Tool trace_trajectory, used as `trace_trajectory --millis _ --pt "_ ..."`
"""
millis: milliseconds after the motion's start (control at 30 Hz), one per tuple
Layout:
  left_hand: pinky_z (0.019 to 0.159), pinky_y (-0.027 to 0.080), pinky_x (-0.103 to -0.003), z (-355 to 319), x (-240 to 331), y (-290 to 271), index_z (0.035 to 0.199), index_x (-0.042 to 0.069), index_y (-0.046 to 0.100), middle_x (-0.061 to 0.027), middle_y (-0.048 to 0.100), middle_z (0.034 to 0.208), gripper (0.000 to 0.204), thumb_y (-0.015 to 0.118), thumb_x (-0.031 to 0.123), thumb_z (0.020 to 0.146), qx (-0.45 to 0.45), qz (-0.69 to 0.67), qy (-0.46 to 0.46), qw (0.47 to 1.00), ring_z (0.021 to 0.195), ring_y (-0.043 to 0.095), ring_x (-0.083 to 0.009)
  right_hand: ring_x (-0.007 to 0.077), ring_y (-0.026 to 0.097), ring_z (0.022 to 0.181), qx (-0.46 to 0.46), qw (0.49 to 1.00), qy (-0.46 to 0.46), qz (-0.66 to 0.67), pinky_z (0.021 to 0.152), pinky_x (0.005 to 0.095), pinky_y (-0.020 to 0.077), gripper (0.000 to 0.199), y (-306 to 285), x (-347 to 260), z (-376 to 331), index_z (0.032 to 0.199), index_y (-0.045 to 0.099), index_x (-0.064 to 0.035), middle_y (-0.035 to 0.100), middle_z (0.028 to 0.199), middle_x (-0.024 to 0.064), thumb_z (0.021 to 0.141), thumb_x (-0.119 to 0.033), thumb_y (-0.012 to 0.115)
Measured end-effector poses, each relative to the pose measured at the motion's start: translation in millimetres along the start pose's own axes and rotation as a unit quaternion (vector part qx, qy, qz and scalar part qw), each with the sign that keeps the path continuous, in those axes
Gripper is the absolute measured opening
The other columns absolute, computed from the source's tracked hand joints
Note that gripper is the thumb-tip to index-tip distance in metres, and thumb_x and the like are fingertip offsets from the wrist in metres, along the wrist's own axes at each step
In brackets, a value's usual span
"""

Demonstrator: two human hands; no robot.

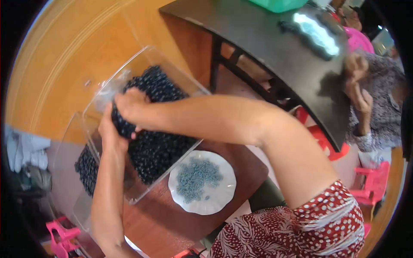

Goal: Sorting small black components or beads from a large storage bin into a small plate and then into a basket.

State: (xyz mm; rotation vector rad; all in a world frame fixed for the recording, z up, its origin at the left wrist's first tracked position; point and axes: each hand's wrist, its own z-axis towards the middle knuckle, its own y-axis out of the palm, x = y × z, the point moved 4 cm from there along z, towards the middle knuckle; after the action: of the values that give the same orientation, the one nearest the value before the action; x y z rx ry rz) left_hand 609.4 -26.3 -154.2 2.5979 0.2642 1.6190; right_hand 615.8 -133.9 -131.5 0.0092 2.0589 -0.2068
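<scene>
Lower right of frame: red sleeve with white dots (314, 228), the right arm running from it toward the upper left. Lower centre: brown table (172, 223) carrying a white scalloped plate (215, 202) with a small heap of grey-blue pellets (197, 177). Just left of the plate, touching or nearly touching its rim, stands a clear plastic bin (142, 58), tilted, with a mass of small dark beads (159, 150) inside. A second patch of the dark beads lies at centre left, seen through a clear wall.

Both hands are in the bin, centre left. Left hand (109, 131) cupped under a clump of the beads, fingers closed about it. Right hand (129, 105) lies over the same clump, fingers curled down onto it; the two hands press together.

Lower left: pink plastic object (62, 236). Upper right: dark table (266, 34); another person in a patterned top (380, 112) sits beyond it. Right edge: pink chair (374, 185).
</scene>
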Motion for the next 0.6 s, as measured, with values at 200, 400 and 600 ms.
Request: trace_trajectory --millis 200,400,600 --pt "0.034 0.041 -0.033 -3 1 -1 0.106 0.007 0.053 -0.0114 0.062 0.082 0.048 0.036 0.048 0.086 -0.015 -0.026 -0.063 0.998 0.054 0.058 -0.0243 0.0373 0.061 0.081 0.017 1.0 0.006 -0.013 0.067 0.043 0.053 0.048 6 7 1 0.094 0.061 0.0008 0.06 0.096 0.0234 0.078 -0.04 0.041" --pt "0.041 0.044 -0.037 -11 13 40 0.099 0.01 0.055 -0.0098 0.061 0.086 0.036 0.052 0.042 0.082 0.022 -0.053 -0.077 0.995 0.067 0.059 -0.0248 0.0377 0.062 0.081 0.016 1.0 -0.005 -0.026 0.073 0.0444 0.0514 0.045 -32 -4 4 0.094 0.061 0.0017 0.06 0.095 0.0243 0.08 -0.035 0.04" --pt "0.036 0.038 -0.036 -22 21 43 0.094 0.01 0.055 -0.0068 0.059 0.076 0.033 0.053 0.041 0.083 0.024 -0.079 -0.074 0.994 0.059 0.056 -0.0223 0.0385 0.061 0.077 0.007 0.999 0.034 -0.036 0.071 0.0436 0.0501 0.047 -46 -25 -23 0.093 0.057 0.0025 0.06 0.093 0.0244 0.081 -0.038 0.038"
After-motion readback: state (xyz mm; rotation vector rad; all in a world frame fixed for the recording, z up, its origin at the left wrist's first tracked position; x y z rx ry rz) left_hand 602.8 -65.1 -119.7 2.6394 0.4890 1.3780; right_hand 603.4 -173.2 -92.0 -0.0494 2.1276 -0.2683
